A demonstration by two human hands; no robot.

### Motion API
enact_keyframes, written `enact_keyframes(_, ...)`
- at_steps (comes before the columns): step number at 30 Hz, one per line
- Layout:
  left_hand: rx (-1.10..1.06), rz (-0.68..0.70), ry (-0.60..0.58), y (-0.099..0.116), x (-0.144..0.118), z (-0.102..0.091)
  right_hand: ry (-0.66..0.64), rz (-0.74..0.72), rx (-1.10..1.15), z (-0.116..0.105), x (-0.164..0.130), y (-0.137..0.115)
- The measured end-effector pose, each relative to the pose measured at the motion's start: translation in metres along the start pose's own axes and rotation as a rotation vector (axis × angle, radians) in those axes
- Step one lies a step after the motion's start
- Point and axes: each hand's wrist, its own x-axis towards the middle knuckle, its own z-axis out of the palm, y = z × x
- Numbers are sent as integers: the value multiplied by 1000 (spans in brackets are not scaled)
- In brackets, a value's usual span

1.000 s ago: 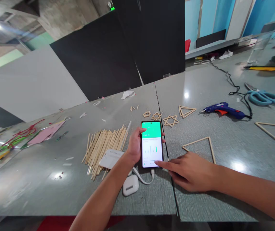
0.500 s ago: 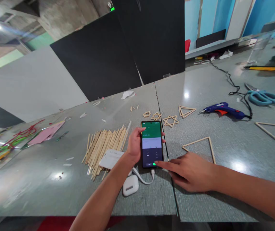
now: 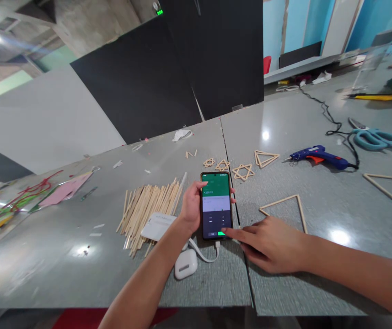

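Note:
A smartphone (image 3: 216,205) with a lit green, white and dark screen is held in my left hand (image 3: 191,208), thumb on its left edge and fingertips showing at its right edge. My right hand (image 3: 267,244) rests at the phone's lower right, index finger stretched to a green button at the screen's bottom; its other fingers are partly bent, with nothing seen in them. From the phone's lower end a white cable (image 3: 206,259) runs toward a white power bank (image 3: 158,226), partly covered by my left forearm. A white earbud case (image 3: 186,264) lies below the phone.
Wooden sticks (image 3: 149,198) lie piled at left. Small stick stars (image 3: 244,172) and a stick triangle (image 3: 266,159) sit beyond the phone. A blue glue gun (image 3: 322,156), scissors (image 3: 376,138) and a yellow cutter (image 3: 376,97) are at right. A seam (image 3: 226,144) crosses the table.
My right index fingertip has shifted very slightly at the phone's bottom. Otherwise both hands and the phone stay where they were.

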Motion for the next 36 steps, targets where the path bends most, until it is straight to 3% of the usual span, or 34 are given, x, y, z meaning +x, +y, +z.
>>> enact_keyframes(16, 3, 14, -43, -1, 2, -3, 44, 36, -67, 4, -1, 1)
enact_keyframes(25, -12, 13, 22, 0, -1, 2, -2, 17, 19, -5, 0, -1)
enact_keyframes(36, 68, 37, 4, -1, 2, -3, -42, 32, 23, -3, 1, -1)
